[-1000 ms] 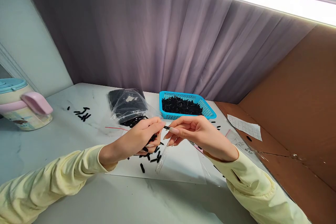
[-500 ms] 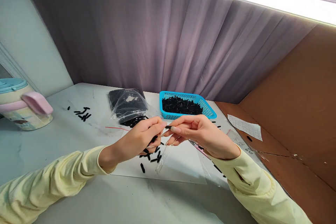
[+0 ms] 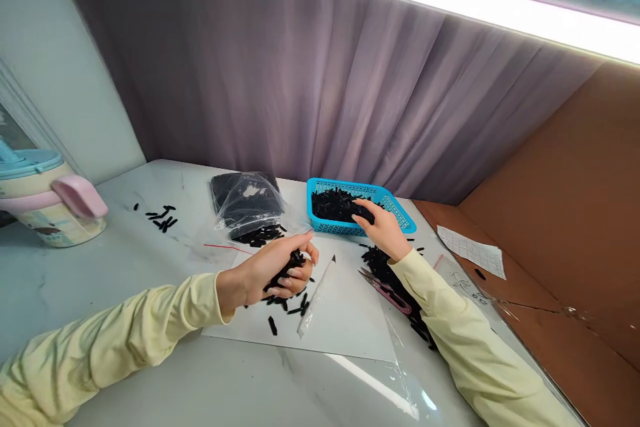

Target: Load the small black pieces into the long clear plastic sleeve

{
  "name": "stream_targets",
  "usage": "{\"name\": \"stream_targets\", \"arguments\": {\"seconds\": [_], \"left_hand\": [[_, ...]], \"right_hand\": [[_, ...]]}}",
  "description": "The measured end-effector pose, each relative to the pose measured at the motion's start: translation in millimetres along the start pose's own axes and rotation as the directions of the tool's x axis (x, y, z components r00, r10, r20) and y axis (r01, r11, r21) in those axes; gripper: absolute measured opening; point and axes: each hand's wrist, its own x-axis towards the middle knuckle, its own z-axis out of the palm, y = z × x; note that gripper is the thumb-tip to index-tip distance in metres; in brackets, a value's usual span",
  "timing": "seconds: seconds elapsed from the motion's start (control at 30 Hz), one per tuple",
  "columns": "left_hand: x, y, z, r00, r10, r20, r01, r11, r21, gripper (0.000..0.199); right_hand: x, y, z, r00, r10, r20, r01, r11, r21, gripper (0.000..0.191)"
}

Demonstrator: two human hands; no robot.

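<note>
Pieces [image 3: 294,260], small and black, lie inside my curled left hand [image 3: 273,268], while my right hand [image 3: 385,227] dips into the blue basket [image 3: 406,223], at its black heap [image 3: 331,205], grip unclear to me.

Backed by a purple-grey curtain [image 3: 280,80], hanging in soft vertical folds and darker toward the left. Flanked at left by a pale, greenish-white wall [image 3: 60,27], with grooved trim [image 3: 33,113] near the picture's edge. Closed in at right by a plain reddish-brown panel [image 3: 565,167], meeting a brown surface [image 3: 545,327] beside the worktop [image 3: 125,273]. Floored below with that worktop's glossy white top, veined in grey like marble. Lit from above by a long white strip light [image 3: 425,0], slanting down to the right, with a bright streak of glare [image 3: 370,380] low in front.
</note>
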Motion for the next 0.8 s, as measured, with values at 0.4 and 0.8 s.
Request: {"name": "stream_targets", "arguments": {"seconds": [0.4, 0.8], "left_hand": [[6, -16, 2.3, 0.998, 0.05, -0.042, -0.047, 0.996, 0.081, 0.054], [11, -19, -0.9, 0.999, 0.052, -0.018, -0.049, 0.991, 0.123, 0.059]], "right_hand": [[-73, -102, 20, 0.912, -0.289, 0.291, 0.296, 0.955, 0.02, 0.005], [-68, -89, 30, 0.922, -0.13, 0.364, 0.021, 0.957, 0.291, 0.015]]}}
